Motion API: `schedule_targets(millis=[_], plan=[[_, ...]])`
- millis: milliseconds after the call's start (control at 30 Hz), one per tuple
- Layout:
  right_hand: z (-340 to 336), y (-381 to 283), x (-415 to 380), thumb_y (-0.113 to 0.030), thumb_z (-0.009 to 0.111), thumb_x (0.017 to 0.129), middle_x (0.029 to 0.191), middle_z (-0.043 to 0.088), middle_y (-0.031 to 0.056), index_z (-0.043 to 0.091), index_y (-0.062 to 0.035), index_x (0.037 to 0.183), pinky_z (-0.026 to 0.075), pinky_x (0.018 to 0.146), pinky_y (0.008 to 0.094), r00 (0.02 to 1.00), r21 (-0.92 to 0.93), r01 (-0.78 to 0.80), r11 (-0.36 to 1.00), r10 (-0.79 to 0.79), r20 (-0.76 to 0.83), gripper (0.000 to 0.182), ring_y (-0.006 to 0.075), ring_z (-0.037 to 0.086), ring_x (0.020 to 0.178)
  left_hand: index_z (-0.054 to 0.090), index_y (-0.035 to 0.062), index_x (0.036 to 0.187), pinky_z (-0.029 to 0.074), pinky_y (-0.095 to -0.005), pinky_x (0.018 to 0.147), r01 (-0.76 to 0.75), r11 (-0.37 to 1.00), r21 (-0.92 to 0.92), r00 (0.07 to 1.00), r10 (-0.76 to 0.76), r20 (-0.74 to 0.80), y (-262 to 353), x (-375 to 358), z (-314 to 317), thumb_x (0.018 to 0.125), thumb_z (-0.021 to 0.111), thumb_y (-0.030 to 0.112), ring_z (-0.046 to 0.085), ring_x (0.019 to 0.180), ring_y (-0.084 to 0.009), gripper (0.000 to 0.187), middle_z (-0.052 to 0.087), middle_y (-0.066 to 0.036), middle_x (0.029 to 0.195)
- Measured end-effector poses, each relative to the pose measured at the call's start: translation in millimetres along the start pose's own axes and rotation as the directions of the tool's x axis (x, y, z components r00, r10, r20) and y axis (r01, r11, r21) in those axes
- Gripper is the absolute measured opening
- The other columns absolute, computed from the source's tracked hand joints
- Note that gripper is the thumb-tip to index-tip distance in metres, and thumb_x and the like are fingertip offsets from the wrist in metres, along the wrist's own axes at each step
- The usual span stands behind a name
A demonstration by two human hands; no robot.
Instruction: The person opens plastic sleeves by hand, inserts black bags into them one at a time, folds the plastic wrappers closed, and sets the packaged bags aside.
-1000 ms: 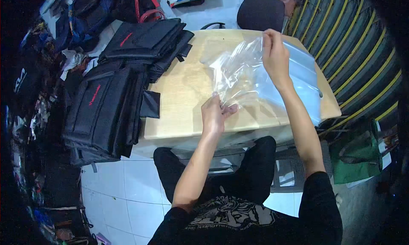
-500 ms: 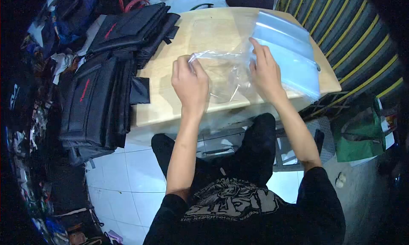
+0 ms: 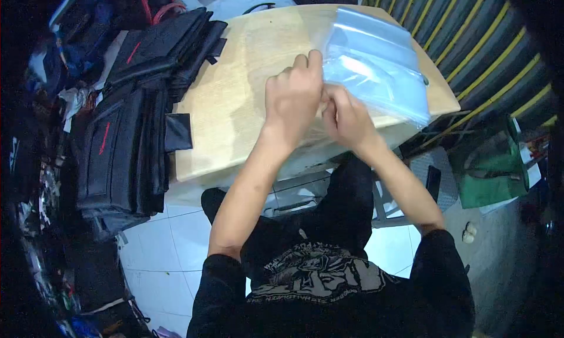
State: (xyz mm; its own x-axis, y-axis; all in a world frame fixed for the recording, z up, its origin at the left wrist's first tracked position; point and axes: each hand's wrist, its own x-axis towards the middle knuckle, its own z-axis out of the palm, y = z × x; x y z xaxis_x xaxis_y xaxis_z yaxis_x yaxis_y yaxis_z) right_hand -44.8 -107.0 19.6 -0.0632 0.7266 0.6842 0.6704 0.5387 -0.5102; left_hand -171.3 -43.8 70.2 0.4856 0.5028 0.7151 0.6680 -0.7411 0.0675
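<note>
A shiny stack of light-blue plastic (image 3: 376, 62) lies on the right part of the wooden table (image 3: 235, 120), with clear film showing around its edges. My left hand (image 3: 294, 97) is closed just left of the stack, its fingers gathered on thin clear plastic film. Against it, my right hand (image 3: 348, 117) is curled with thumb and fingers pinched together on the same film, close to the near edge of the table. Most of the film between the hands is hidden by my fingers.
Black folded bags with red lettering (image 3: 126, 144) are piled along the table's left side. Yellow-striped dark slats (image 3: 464, 38) stand to the right. A green bag (image 3: 493, 173) is at the lower right, and white floor tiles (image 3: 153, 244) show below.
My hands have come together from a spread position, the left moving right and the right moving left and down. The clear film stretched between them is now bunched. The view has shifted slightly.
</note>
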Motion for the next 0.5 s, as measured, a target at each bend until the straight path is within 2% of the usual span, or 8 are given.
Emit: schedule_targets(millis=[100, 167, 233, 267, 333, 400, 433, 500], plan=[[-3, 29, 41, -0.006, 0.051, 0.086, 0.087, 0.062, 0.0248, 0.051, 0.0010, 0.110, 0.051, 0.075, 0.0422, 0.988, -0.248, -0.119, 0.961, 0.140, 0.070, 0.025, 0.0427, 0.061, 0.084, 0.053, 0.0064, 0.099, 0.050, -0.0400, 0.050, -0.006, 0.989, -0.148, 0.999, 0.000, -0.041, 0, -2, 11, 0.076, 0.060, 0.007, 0.063, 0.063, -0.0314, 0.024, 0.062, -0.014, 0.076], [21, 64, 42, -0.014, 0.051, 0.091, 0.089, 0.061, 0.0246, 0.053, 0.0040, 0.105, 0.050, 0.071, 0.0425, 0.987, 0.095, -0.092, 0.991, 0.103, -0.125, 0.023, 0.0372, 0.063, 0.081, 0.054, 0.0068, 0.101, 0.051, -0.0388, 0.050, -0.088, 0.991, -0.097, 0.991, 0.078, -0.105, 8, -3, 18, 0.076, 0.060, 0.006, 0.063, 0.062, -0.0305, 0.026, 0.062, -0.013, 0.074], [26, 85, 68, -0.021, 0.052, 0.093, 0.093, 0.061, 0.0244, 0.053, 0.0056, 0.104, 0.049, 0.068, 0.0420, 0.945, 0.096, -0.305, 0.947, 0.314, -0.090, 0.029, 0.0327, 0.063, 0.079, 0.056, 0.0062, 0.105, 0.051, -0.0364, 0.049, -0.154, 0.979, -0.131, 0.975, 0.129, -0.181, 22, 1, 15, 0.077, 0.058, 0.006, 0.063, 0.057, -0.0271, 0.028, 0.062, -0.010, 0.072], [25, 98, 94, -0.023, 0.052, 0.094, 0.096, 0.060, 0.0241, 0.052, 0.0059, 0.107, 0.050, 0.066, 0.0412, 0.853, -0.097, -0.518, 0.850, 0.521, 0.003, 0.032, 0.0308, 0.063, 0.078, 0.056, 0.0056, 0.105, 0.051, -0.0355, 0.048, -0.165, 0.976, -0.141, 0.981, 0.148, -0.129, 28, -2, 14, 0.077, 0.057, 0.007, 0.064, 0.056, -0.0259, 0.028, 0.062, -0.009, 0.071], [22, 132, 128, -0.030, 0.053, 0.094, 0.101, 0.060, 0.0232, 0.052, 0.0062, 0.108, 0.051, 0.063, 0.0391, 0.677, 0.103, -0.736, 0.669, 0.731, 0.087, 0.039, 0.0273, 0.062, 0.077, 0.056, 0.0045, 0.107, 0.050, -0.0338, 0.046, -0.181, 0.972, -0.151, 0.984, 0.179, -0.027, 41, -10, 13, 0.078, 0.056, 0.008, 0.064, 0.055, -0.0236, 0.029, 0.063, -0.008, 0.071], [27, 163, 135, -0.037, 0.054, 0.093, 0.104, 0.060, 0.0216, 0.055, 0.0066, 0.106, 0.051, 0.060, 0.0363, 0.655, 0.787, -0.551, 0.277, 0.728, 0.202, 0.046, 0.0237, 0.062, 0.075, 0.056, 0.0014, 0.105, 0.048, -0.0296, 0.043, -0.252, 0.966, -0.060, 0.968, 0.250, -0.032, 49, -21, 14, 0.078, 0.056, 0.013, 0.063, 0.052, -0.0181, 0.030, 0.060, -0.006, 0.070], [28, 167, 145, -0.038, 0.058, 0.089, 0.108, 0.062, 0.0241, 0.053, 0.0060, 0.114, 0.054, 0.071, 0.0395, 0.638, 0.798, -0.521, 0.302, 0.759, 0.129, 0.051, 0.0307, 0.063, 0.094, 0.055, -0.0004, 0.105, 0.048, -0.0287, 0.043, -0.294, 0.954, -0.058, 0.955, 0.292, -0.047, 50, -25, 12, 0.077, 0.057, 0.016, 0.063, 0.052, -0.0169, 0.032, 0.060, -0.006, 0.073], [29, 172, 164, -0.040, 0.059, 0.089, 0.092, 0.058, 0.0161, 0.056, 0.0021, 0.101, 0.054, 0.061, 0.0334, 0.651, 0.264, -0.740, 0.618, 0.757, 0.052, 0.044, 0.0232, 0.061, 0.081, 0.054, 0.0009, 0.114, 0.045, -0.0278, 0.040, -0.313, 0.944, -0.105, 0.944, 0.297, -0.140, 46, -25, 16, 0.075, 0.057, 0.013, 0.058, 0.046, -0.0148, 0.040, 0.049, -0.002, 0.063]])
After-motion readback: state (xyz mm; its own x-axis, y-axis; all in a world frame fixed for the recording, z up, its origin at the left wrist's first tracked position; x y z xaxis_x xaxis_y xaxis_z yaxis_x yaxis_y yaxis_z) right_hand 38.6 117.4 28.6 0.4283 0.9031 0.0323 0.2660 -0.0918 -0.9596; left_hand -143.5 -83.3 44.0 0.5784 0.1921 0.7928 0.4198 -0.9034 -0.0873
